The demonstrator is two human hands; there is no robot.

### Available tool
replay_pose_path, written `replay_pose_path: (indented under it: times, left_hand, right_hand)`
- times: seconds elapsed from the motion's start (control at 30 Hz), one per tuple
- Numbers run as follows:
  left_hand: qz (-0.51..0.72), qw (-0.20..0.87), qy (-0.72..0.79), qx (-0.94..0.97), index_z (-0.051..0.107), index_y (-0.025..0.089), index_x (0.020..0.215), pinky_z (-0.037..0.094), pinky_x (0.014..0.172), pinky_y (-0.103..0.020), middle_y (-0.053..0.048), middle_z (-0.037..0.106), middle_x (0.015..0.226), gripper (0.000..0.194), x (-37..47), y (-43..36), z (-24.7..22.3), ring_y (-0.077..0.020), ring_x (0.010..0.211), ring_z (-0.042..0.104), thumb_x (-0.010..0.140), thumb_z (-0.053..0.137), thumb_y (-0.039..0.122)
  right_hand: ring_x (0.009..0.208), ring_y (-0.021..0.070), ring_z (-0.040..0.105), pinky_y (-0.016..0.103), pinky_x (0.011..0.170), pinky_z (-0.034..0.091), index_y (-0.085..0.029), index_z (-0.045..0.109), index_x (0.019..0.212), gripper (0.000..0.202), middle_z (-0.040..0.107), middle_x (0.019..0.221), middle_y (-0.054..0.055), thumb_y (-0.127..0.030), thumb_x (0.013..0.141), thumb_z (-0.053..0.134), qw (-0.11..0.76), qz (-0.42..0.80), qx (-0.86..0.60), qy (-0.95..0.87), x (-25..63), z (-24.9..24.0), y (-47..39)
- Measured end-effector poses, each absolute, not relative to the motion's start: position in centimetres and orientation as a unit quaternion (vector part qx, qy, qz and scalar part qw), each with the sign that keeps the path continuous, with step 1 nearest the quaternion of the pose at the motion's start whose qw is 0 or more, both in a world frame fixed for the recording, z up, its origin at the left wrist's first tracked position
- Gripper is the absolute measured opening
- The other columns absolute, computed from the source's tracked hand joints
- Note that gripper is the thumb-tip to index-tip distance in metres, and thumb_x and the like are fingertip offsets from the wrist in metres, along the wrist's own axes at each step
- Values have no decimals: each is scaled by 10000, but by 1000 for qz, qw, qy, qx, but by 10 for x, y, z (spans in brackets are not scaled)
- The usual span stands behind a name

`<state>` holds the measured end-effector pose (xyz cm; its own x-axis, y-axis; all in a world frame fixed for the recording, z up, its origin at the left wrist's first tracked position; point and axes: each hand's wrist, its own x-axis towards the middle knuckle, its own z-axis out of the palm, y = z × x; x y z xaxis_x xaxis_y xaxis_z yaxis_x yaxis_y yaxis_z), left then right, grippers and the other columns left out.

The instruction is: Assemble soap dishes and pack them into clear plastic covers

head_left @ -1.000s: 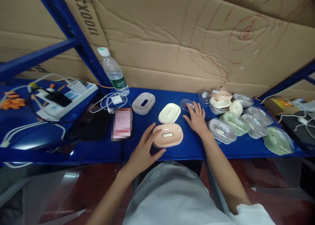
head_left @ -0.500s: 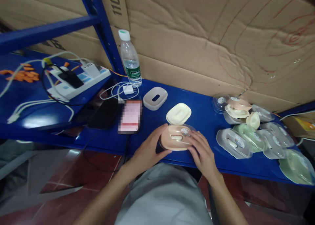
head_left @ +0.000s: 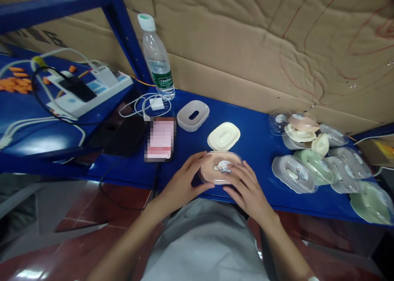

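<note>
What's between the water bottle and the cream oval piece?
The pale slotted oval piece, lying on the blue table between bottle and cream piece. Head view shows it.

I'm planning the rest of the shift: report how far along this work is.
Apparently done: the covered boxes grouped at the right. In hand: the peach box, left hand around its side, right hand on its clear cover; whether that is seated, I can't tell. Probably left: the cream piece and grey shell, both uncovered.

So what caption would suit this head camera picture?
Two hands cup a peach-coloured oval container on a blue table, beside a cream oval piece.
</note>
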<state>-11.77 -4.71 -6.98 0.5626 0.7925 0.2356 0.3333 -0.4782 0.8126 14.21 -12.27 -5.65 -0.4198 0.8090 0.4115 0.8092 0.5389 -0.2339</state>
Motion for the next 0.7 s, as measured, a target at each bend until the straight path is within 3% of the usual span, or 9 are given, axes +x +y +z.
replay_pose_path:
  times: [0.17, 0.3, 0.4, 0.5, 0.6, 0.7]
  left_hand:
    - [278, 327, 368, 825, 278, 367, 1670, 464, 1257, -486, -114, 408, 1711, 830, -117, -50, -70, -293, 1582, 434, 990, 753, 356]
    - [268, 311, 367, 835, 328, 367, 1657, 515, 1212, -465, -106, 425, 1703, 706, -116, -51, -66, -285, 1547, 487, 1040, 669, 343]
    - [260, 295, 371, 841, 404, 359, 1621, 538, 1189, -449, -90, 481, 1661, 607, -114, -51, -65, -273, 1504, 540, 1058, 630, 356]
    - [253, 280, 374, 847, 448, 347, 1592, 540, 1187, -436, -80, 507, 1638, 543, -114, -51, -66, -259, 1489, 556, 1072, 601, 371]
    - [249, 269, 375, 851, 466, 342, 1580, 537, 1187, -419, -74, 519, 1628, 505, -115, -51, -68, -240, 1483, 560, 1088, 571, 372]
    - [236, 234, 369, 868, 448, 315, 1601, 518, 1201, -442, -92, 510, 1640, 517, -109, -47, -65, -252, 1490, 546, 1096, 549, 362]
  right_hand:
    - [1357, 290, 624, 500, 1112, 530, -282, 599, 1486, 420, 687, 1439, 110, -288, 1066, 614, 200, -56, -547, -811, 153, -44, -125]
    - [1228, 344, 652, 506, 990, 553, -235, 631, 1445, 409, 706, 1367, 152, -366, 1059, 606, 171, -140, -648, -729, 176, -38, -113]
    - [1305, 370, 615, 519, 997, 557, -227, 524, 1572, 521, 654, 1460, 174, -354, 1067, 541, 145, -146, -687, -697, 195, -37, -86]
    - [1463, 382, 513, 539, 1056, 547, -182, 410, 1649, 601, 507, 1639, 188, -352, 1075, 465, 113, -118, -710, -685, 218, -29, -50]
    - [1501, 397, 469, 592, 1120, 500, -155, 437, 1628, 578, 475, 1664, 203, -322, 1075, 414, 63, -118, -755, -642, 250, -14, -19]
    - [1507, 434, 440, 652, 1146, 447, -178, 510, 1577, 554, 463, 1669, 207, -356, 1053, 495, -3, -127, -792, -597, 283, -3, 4]
